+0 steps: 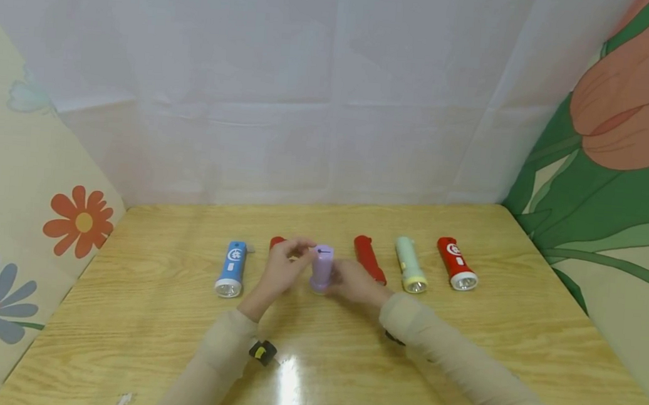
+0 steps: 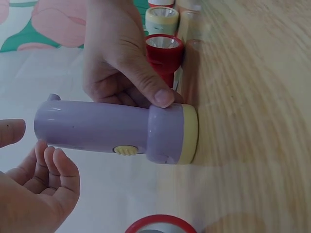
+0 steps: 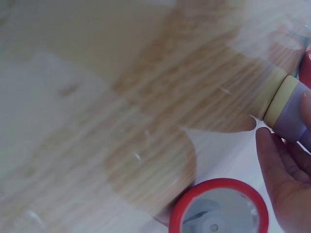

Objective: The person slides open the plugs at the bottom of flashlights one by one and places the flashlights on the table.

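A purple flashlight with a yellow rim stands upright, lens end down on the table. In the left wrist view its yellow switch shows on the side. My right hand holds it low down, thumb against the wide head and fingers behind. At the tail end, my left hand has its thumb and fingers apart around the top; one fingertip is at or very near the body, and I cannot tell if it touches. A red flashlight lies partly hidden behind the left hand.
A blue flashlight lies at the left. Right of the hands lie a plain red flashlight, a pale green one and a red-and-white one. A white cloth hangs behind the wooden table.
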`<control>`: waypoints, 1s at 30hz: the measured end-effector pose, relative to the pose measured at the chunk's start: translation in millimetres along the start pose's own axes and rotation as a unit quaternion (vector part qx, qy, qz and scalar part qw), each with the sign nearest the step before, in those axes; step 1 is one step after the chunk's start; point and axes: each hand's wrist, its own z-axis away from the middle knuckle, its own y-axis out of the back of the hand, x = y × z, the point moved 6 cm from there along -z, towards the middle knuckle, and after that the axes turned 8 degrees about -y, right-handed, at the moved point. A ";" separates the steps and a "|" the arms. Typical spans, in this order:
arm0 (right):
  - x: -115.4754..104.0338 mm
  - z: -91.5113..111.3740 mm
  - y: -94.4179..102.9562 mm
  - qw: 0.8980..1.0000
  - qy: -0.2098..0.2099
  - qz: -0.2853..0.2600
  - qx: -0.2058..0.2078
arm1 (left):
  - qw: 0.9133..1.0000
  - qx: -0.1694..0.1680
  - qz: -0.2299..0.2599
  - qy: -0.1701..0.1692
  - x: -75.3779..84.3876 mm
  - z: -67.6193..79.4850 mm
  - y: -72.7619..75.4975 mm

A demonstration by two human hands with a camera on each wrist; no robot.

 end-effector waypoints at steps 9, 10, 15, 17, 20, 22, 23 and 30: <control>1.1 -0.3 0.2 1.000 0.002 0.001 -0.004 | 0.999 -0.017 0.008 0.044 -2.6 -7.5 -1.5; 1.1 -0.3 0.1 1.000 0.002 0.001 -0.006 | 0.999 -0.020 0.004 0.042 -2.6 -8.3 -1.7; 1.1 -0.3 0.7 1.000 0.004 0.000 -0.011 | 0.999 -0.032 -0.017 0.040 -2.0 -12.3 -2.1; 1.2 -0.8 1.1 1.000 0.005 0.006 -0.008 | 0.998 -0.036 -0.024 0.045 -1.6 -13.6 -2.2; 1.6 -1.6 1.1 1.000 0.012 0.012 -0.003 | 0.997 -0.043 -0.029 0.059 -0.3 -14.9 -2.2; 2.4 -2.2 1.0 1.000 0.011 0.012 -0.002 | 0.997 -0.045 -0.028 0.062 1.1 -15.5 -2.3; 2.8 -2.4 0.9 1.000 0.010 0.010 -0.003 | 0.997 -0.046 -0.028 0.064 1.6 -15.9 -2.2; 3.2 -3.2 0.9 1.000 0.011 0.005 -0.001 | 0.996 -0.046 -0.016 0.071 2.3 -17.5 -2.8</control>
